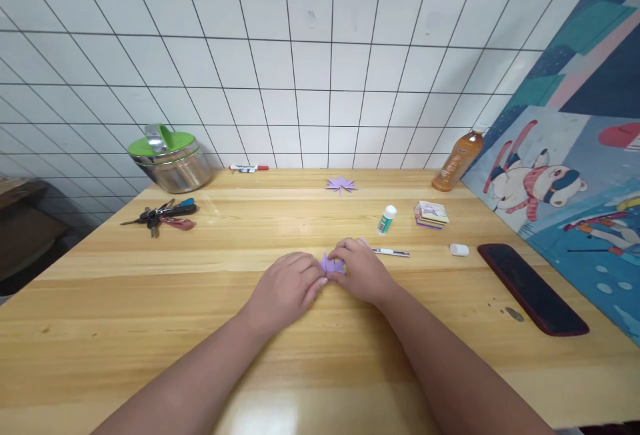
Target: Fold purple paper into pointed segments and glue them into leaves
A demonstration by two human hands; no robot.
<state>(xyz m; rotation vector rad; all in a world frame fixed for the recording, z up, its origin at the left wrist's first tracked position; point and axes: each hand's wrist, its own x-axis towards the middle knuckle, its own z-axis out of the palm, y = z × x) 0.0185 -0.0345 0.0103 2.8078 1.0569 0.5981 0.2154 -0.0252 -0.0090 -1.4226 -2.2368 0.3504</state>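
Note:
Between my hands, low over the wooden table [240,355], lies a purple folded paper piece [330,265] with pointed tips. My left hand [285,288] grips its left edge with thumb and fingers together. From the right, my right hand [363,269] pinches the other side of the same paper. The fingers cover part of it. Just beyond my right hand lies a slim pen [393,253], its left end close to the fingers. An upright glue stick [387,219] without its cap stands farther back. A finished-looking purple paper leaf [341,185] rests near the wall.
Right side: a stack of paper squares [431,215], a white cap [459,249], a phone [533,288] and a leaning drink bottle [459,160]. Left side: keys [163,215] and a steel pot with a green lid [173,161]. Markers [249,169] lie along the tiled wall [310,65].

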